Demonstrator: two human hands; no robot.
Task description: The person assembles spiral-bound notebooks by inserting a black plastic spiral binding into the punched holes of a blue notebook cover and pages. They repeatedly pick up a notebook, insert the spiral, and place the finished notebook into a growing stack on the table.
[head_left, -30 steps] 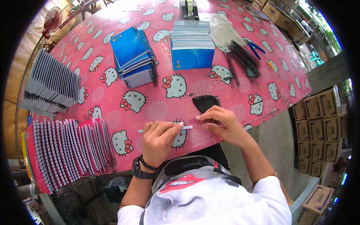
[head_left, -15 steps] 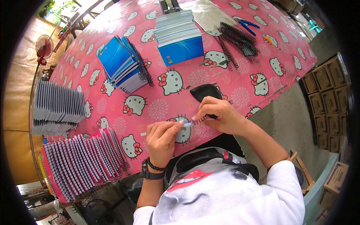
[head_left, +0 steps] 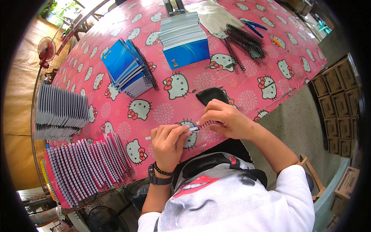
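Observation:
Near the table's front edge, my left hand (head_left: 167,143) grips a thin notebook (head_left: 192,129), seen edge-on and mostly covered by the fingers. From its right end a dark spiral coil (head_left: 206,124) arcs up to my right hand (head_left: 228,120), whose fingers are pinched on it. How far the coil runs into the notebook is hidden. Just beyond my right hand lies a black pouch-like piece (head_left: 211,95). Farther off are a stack of blue-covered notebooks (head_left: 186,54) and, left of it, a fanned pile of blue notebooks (head_left: 120,62) with dark coils.
Loose black coils (head_left: 245,43) lie at the far right beside blue-handled pliers (head_left: 254,27). Spiral-bound stacks (head_left: 62,106) and pink-covered notebooks (head_left: 89,166) line the left side. A tape dispenser (head_left: 174,7) stands at the back. Cartons (head_left: 336,104) are piled right of the table.
The coil between my hands now bows upward and more of it shows. My hands have barely shifted, both still gripping.

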